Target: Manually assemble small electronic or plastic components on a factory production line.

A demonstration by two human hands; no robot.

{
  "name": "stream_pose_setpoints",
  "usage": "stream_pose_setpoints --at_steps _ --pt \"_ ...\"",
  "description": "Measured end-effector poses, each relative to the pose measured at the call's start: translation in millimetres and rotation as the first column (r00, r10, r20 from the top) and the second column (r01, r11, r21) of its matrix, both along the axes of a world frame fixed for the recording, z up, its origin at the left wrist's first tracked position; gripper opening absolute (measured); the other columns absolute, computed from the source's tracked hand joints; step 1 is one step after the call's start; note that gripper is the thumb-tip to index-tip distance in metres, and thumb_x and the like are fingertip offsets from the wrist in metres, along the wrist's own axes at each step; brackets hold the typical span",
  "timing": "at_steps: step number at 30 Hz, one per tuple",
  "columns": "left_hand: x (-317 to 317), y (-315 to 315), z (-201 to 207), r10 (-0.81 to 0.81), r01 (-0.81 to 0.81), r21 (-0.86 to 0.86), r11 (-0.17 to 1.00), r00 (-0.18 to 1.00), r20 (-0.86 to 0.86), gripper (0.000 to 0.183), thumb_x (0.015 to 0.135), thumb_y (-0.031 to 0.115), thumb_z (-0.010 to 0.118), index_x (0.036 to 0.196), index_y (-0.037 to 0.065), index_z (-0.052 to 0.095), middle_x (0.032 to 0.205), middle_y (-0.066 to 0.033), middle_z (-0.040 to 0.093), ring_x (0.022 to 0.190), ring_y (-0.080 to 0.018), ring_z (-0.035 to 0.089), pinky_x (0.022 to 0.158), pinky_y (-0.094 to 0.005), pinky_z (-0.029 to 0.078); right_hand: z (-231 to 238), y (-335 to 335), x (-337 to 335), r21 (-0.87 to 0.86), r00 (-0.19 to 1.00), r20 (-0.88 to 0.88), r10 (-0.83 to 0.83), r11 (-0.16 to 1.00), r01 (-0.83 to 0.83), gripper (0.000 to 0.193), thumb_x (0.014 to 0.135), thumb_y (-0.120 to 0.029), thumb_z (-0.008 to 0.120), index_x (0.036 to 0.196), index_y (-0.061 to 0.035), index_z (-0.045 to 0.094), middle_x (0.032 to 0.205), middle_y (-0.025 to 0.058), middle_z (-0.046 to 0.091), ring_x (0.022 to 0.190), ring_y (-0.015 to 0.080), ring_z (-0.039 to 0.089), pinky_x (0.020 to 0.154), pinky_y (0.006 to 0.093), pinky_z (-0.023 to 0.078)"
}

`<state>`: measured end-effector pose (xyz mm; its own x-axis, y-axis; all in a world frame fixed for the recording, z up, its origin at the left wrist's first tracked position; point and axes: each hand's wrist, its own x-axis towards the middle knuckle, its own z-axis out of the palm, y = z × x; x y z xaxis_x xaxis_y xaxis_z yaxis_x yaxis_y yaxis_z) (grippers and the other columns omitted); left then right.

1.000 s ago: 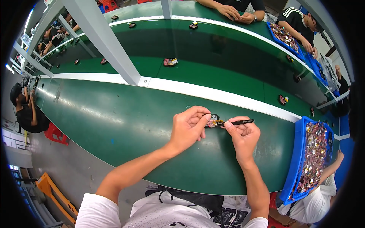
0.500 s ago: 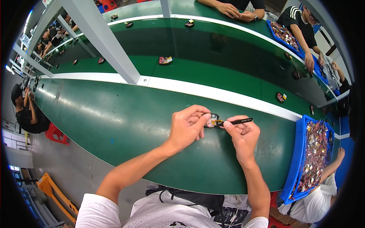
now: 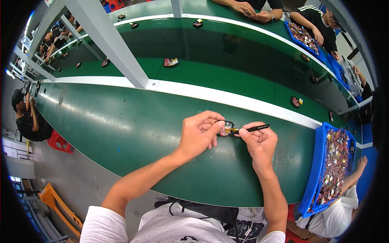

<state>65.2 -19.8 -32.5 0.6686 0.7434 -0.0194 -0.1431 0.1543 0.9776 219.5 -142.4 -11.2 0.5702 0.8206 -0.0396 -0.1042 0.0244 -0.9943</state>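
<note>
My left hand (image 3: 197,134) is closed round a small black plastic casing (image 3: 229,123), pinching its left side above the green bench. Pinkish-red and yellowish parts show inside the casing; their exact kind is too small to make out. In my right hand (image 3: 260,145) I grip black tweezers (image 3: 258,128) between thumb and fingers. The tips point left into the casing, next to my left thumb. Whether they hold a part cannot be seen.
A blue tray (image 3: 320,162) full of small reddish parts stands at the bench's right end. Beyond a white rail (image 3: 227,97), a green conveyor belt (image 3: 227,83) carries several casings, including one pink-and-black casing (image 3: 171,62). A grey post (image 3: 107,40) rises at left. Co-workers sit around.
The casings on the belt have shifted slightly left. Across the belt at upper right, a co-worker's arm has drawn back toward their tray. My hands have barely moved.
</note>
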Motion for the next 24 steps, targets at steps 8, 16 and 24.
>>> stream_pose_setpoints --at_steps 8,16,24 --pt "-5.0 13.3 2.1 -0.121 0.118 -0.148 0.982 0.993 -0.013 0.015 0.095 0.005 0.067 0.103 -0.008 0.066 0.079 -0.0117 0.07 0.047 -0.0119 0.061 0.037 -0.0233 0.043 -1.0 -0.8 2.7 0.005 0.997 -0.025 0.066 0.998 -0.066 0.012 0.088 0.006 0.072 0.098 0.0067 0.065 0.09 0.012 0.071 0.082 0.0156 0.072 0.073 0.0241 0.058" --pt "-6.5 17.8 7.7 -0.197 0.181 -0.185 0.966 0.978 -0.073 0.016 0.094 0.008 0.069 0.1 -0.007 0.067 0.077 -0.01 0.069 0.047 -0.0116 0.061 0.037 -0.023 0.043 3.6 -1.8 2.3 -0.01 0.997 0.005 0.077 0.997 -0.077 0.013 0.088 0.006 0.073 0.098 0.0071 0.065 0.089 0.0127 0.071 0.082 0.0176 0.073 0.073 0.0247 0.059" --pt "-5.0 18.9 6.0 -0.254 0.258 -0.189 0.948 0.966 0.046 0.023 0.099 0.01 0.063 0.113 -0.008 0.063 0.087 -0.0137 0.069 0.056 -0.0156 0.066 0.042 -0.0249 0.05 -1.5 -3.7 1.7 0.075 0.999 0.041 0.02 0.997 -0.023 0.013 0.088 0.005 0.074 0.097 0.0055 0.065 0.089 0.011 0.071 0.079 0.013 0.07 0.07 0.0222 0.056"
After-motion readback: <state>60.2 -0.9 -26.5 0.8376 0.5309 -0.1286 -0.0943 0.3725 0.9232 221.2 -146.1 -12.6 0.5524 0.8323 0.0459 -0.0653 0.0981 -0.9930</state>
